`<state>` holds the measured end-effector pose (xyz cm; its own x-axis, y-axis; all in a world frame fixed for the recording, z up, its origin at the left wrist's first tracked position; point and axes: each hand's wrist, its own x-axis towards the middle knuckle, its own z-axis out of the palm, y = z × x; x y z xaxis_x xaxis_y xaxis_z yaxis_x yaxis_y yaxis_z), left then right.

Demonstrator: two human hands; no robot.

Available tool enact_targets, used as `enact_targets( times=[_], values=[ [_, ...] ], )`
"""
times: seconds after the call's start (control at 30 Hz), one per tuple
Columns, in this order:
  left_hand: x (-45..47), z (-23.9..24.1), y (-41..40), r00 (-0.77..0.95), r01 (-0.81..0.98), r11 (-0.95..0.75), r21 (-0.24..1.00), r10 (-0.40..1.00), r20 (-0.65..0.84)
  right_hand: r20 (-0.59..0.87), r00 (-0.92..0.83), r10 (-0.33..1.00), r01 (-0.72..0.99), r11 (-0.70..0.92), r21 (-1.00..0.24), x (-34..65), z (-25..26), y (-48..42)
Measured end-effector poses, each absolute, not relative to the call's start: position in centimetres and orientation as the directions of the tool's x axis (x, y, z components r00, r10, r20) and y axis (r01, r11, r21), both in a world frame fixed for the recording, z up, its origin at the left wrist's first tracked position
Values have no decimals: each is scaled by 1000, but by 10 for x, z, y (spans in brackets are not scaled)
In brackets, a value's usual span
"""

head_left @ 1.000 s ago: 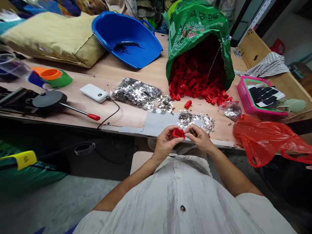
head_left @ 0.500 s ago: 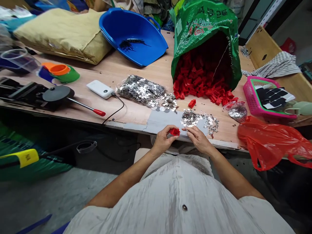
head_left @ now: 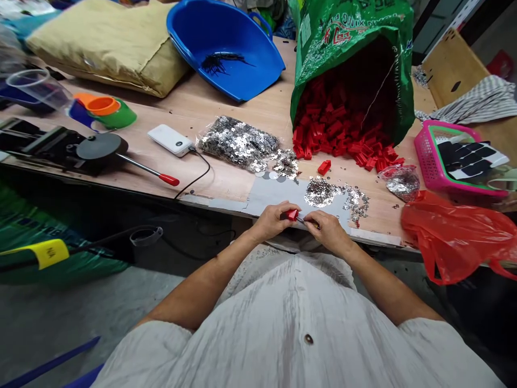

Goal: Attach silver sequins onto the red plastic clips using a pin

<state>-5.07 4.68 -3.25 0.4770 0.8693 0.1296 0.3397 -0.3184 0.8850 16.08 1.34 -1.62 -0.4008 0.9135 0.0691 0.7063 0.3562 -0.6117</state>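
Observation:
Between the fingertips of my left hand (head_left: pixel 273 222) is a small red plastic part (head_left: pixel 292 215). My right hand (head_left: pixel 328 230) is closed round a thin metal-tipped tool (head_left: pixel 301 220); its handle is mostly hidden in the fingers, so its exact kind is unclear. The tool's tip meets the open right end of the red part. Both hands are at the table's front edge, above my lap. Just beyond them lies a heap of small shiny metal pieces (head_left: pixel 320 192) on a grey sheet (head_left: pixel 262 198). A loose red part (head_left: pixel 324 167) rests behind the heap.
A green sack (head_left: pixel 319 54) spills many red parts. To its left are a clear bag of metal pieces (head_left: pixel 238 141), a white power bank (head_left: pixel 170 140) and a blue scoop-shaped basin (head_left: pixel 258 81). A red plastic bag (head_left: pixel 460 231) and pink basket (head_left: pixel 426 156) stand right; a lever press (head_left: pixel 100 146) left.
My right hand has brought the tool left, so its tip now meets the red part. My left hand has tilted the part slightly. The whole view has shifted a little.

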Motion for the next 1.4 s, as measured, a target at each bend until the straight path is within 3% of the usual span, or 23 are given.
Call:
enact_targets(
  times=[0.4, 0.67, 0.83, 0.97, 1.07, 1.13, 1.27, 1.4],
  values=[
    [-49, -29, 45, 444, 331, -250, 910, 892, 84, 34, -416, 909, 755, 366, -545, 159, -19, 13],
    [-41, -33, 35, 312, 351, -175, 920, 948, 61, -9, -334, 943, 888, 311, -338, 130, -18, -6],
    [-44, -32, 36, 335, 326, -173, 929, 940, 57, -23, -321, 947, 832, 270, -484, 136, -16, -2],
    [-46, -30, 30, 298, 254, -114, 961, 954, 34, 74, -320, 945, 695, 287, -660, 155, -10, 2],
    [-43, -25, 21, 246, 91, -38, 995, 969, 14, 69, -329, 942, 573, 258, -778, 165, -2, 1],
    [-38, -19, 16, 203, -125, 64, 990, 979, -37, 9, -396, 918, 484, 218, -847, 167, 3, 0],
    [-29, -3, 6, 274, -526, 356, 773, 931, -242, -37, -507, 861, 411, 204, -888, 163, 10, -3],
    [-24, 5, -1, 371, -650, 492, 579, 870, -324, -14, -505, 863, 420, 231, -878, 155, 13, -3]
  ],
)
